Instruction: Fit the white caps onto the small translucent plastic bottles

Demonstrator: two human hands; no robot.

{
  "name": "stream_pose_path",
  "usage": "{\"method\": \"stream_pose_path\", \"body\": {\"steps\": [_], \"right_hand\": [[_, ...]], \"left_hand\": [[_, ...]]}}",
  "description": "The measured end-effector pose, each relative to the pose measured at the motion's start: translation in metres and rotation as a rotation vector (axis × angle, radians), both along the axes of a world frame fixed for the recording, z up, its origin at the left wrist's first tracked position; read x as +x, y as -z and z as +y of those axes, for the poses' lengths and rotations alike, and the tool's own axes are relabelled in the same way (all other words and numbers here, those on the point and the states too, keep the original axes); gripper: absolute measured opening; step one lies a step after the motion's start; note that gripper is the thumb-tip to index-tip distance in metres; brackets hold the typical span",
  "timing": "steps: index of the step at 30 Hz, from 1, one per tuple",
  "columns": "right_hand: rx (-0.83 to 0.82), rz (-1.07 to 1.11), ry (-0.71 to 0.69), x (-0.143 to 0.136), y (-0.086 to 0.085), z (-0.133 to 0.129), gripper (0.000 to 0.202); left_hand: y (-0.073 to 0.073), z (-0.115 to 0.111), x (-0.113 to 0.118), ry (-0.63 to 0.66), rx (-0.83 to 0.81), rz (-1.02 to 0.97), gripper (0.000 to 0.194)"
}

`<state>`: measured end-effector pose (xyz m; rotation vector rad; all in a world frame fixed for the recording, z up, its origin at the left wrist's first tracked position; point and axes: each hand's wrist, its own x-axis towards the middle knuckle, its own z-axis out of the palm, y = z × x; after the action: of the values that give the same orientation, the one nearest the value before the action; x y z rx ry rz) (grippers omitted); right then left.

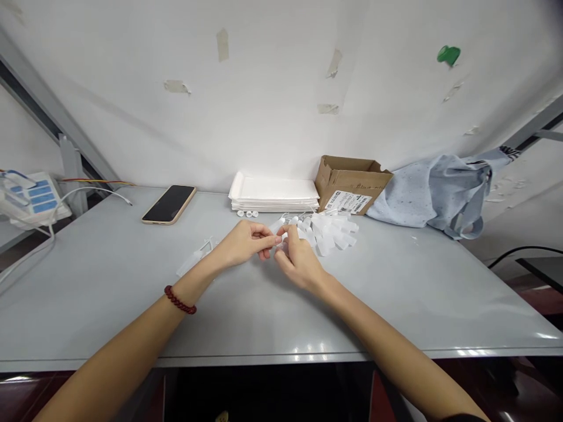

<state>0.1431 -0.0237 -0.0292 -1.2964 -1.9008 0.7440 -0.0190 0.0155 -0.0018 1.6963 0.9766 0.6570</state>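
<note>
My left hand (250,241) and my right hand (299,258) meet above the middle of the grey table, fingertips almost touching. Both are closed in a pinch around something small and pale that I cannot make out. Right behind and beside my right hand lies a pile of translucent white plastic pieces (332,233). Another translucent piece (189,264) rests on the table by my left wrist, partly hidden by the forearm. Several small white round caps (248,214) sit in front of a stack of white padded envelopes (275,193).
An open cardboard box (352,184) stands against the wall, with a light blue cloth bag (422,193) to its right. A phone (169,204) lies at the back left. Further left are a white cable (88,189) and a white-and-blue device (37,196). The table's front edge (264,358) runs below my forearms.
</note>
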Motion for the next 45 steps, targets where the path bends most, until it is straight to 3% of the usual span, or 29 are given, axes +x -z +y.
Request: {"method": "stream_pose_path", "body": {"steps": [2,4,9,11,14,17,20,27,32,38,41,45], "right_hand": [[0.007,-0.034,0.007,0.001,0.000,0.000,0.025],[-0.050,0.069,0.014,0.001,-0.001,0.001,0.024],[-0.465,0.549,-0.041,0.001,-0.008,0.005,0.023],[-0.615,0.653,-0.061,0.001,-0.011,0.006,0.022],[-0.682,0.696,-0.068,0.000,-0.012,0.007,0.016],[-0.565,0.675,-0.030,-0.002,-0.008,0.007,0.010],[-0.319,0.583,0.010,-0.003,-0.003,0.004,0.004],[0.123,0.042,0.061,0.000,0.003,-0.001,0.008],[0.279,-0.127,0.042,0.000,0.002,-0.001,0.014],[0.315,-0.165,0.024,0.002,0.001,0.000,0.018],[0.181,-0.013,0.043,0.003,0.001,0.000,0.018],[-0.099,0.343,0.026,0.003,-0.001,0.004,0.018]], "left_hand": [[0.000,0.001,0.000,0.019,-0.001,0.003,0.024],[0.001,0.001,-0.002,0.062,-0.007,-0.038,0.021],[0.001,0.002,-0.004,0.116,0.023,-0.113,0.015],[0.000,0.002,-0.004,0.110,0.043,-0.106,0.015],[-0.002,0.002,-0.004,0.117,0.064,-0.095,0.018],[-0.003,0.001,-0.004,0.112,0.067,-0.088,0.018],[-0.004,-0.001,-0.002,0.077,0.071,-0.077,0.020],[-0.006,-0.002,0.001,-0.015,-0.015,-0.003,0.033],[-0.006,-0.003,0.001,-0.007,-0.034,0.034,0.044],[-0.006,-0.004,0.001,0.026,-0.065,0.036,0.039],[-0.006,-0.004,0.000,0.057,-0.064,0.002,0.027],[-0.006,-0.002,-0.003,0.144,-0.020,-0.038,0.021]]}}
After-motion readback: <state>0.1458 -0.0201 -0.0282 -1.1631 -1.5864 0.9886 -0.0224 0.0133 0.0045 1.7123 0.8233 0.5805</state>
